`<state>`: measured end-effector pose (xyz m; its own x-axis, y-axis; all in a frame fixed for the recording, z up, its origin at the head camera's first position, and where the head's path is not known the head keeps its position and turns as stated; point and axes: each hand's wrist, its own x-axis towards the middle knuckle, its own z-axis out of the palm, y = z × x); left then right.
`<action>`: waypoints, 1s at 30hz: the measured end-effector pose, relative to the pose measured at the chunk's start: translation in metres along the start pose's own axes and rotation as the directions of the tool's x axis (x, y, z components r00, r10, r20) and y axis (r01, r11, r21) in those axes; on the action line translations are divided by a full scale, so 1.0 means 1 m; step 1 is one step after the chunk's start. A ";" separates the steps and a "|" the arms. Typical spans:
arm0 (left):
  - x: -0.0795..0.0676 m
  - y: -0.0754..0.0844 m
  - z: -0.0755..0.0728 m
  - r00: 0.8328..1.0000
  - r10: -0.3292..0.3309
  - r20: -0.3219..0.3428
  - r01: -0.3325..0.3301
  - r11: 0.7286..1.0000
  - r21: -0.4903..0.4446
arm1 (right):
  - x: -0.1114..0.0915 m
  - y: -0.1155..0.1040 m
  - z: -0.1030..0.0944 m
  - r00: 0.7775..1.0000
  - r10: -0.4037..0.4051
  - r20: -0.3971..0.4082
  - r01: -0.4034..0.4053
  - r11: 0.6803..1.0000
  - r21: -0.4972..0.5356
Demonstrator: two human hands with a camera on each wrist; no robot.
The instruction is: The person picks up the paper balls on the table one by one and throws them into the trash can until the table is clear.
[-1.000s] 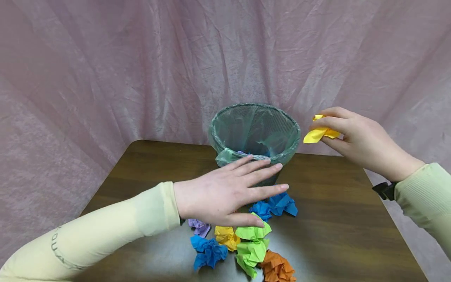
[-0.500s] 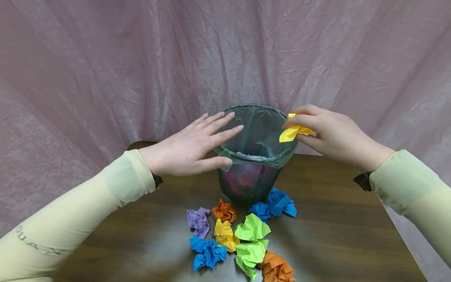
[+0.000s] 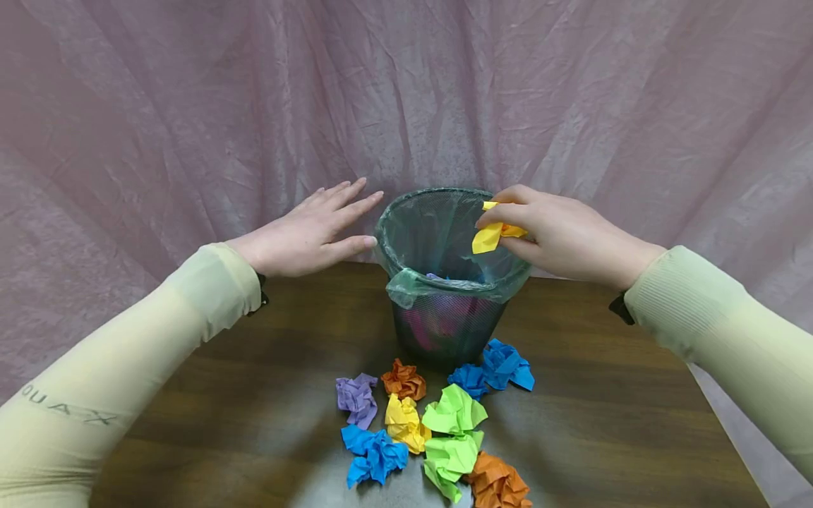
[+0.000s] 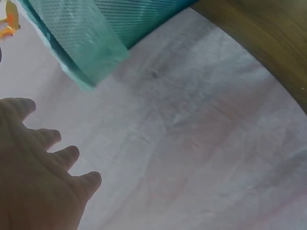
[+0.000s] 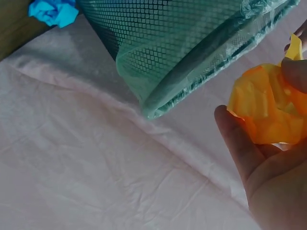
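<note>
My right hand [image 3: 565, 229] pinches a crumpled yellow paper [image 3: 488, 238] between thumb and fingers, over the right side of the bin's mouth. The right wrist view shows the same yellow paper ball [image 5: 268, 105] held above the rim. A dark mesh wastebasket [image 3: 444, 328] with a thin green liner stands upright at the table's back. Inside it, pink and purple paper shows through the mesh. My left hand [image 3: 305, 236], fingers straight and spread, hovers just left of the rim and holds nothing; the left wrist view has its fingers [image 4: 62, 155] near the liner [image 4: 91, 57].
In front of the bin on the wooden table [image 3: 610, 409] lie crumpled papers: purple [image 3: 357, 399], orange [image 3: 404, 379], yellow [image 3: 406, 423], light green [image 3: 452, 458], blue [image 3: 376, 455], more blue [image 3: 508, 365] and a larger orange one [image 3: 498, 483]. A pink curtain [image 3: 317, 92] hangs behind.
My right hand has carried the yellow paper leftward from beside the bin to over its mouth. My left hand has drawn back from the bin's front to its left side.
</note>
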<state>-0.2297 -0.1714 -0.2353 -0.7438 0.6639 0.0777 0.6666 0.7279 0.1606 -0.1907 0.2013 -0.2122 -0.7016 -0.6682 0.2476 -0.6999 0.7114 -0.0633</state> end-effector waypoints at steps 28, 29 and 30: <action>-0.002 -0.004 0.010 0.999 -0.033 0.016 0.033 0.999 -0.018 | 0.024 0.009 0.012 0.975 0.103 0.197 -0.100 0.995 -0.025; -0.002 -0.004 0.011 0.999 -0.034 0.017 0.034 0.999 -0.015 | 0.023 0.009 0.012 0.975 0.105 0.197 -0.102 0.995 -0.023; -0.002 -0.004 0.011 0.999 -0.032 0.014 0.032 0.999 -0.013 | 0.022 0.009 0.012 0.974 0.108 0.198 -0.106 0.994 -0.021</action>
<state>-0.2299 -0.1739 -0.2467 -0.7641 0.6425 0.0586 0.6414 0.7467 0.1761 -0.2141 0.1899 -0.2185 -0.7856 -0.6172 0.0431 -0.6187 0.7826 -0.0693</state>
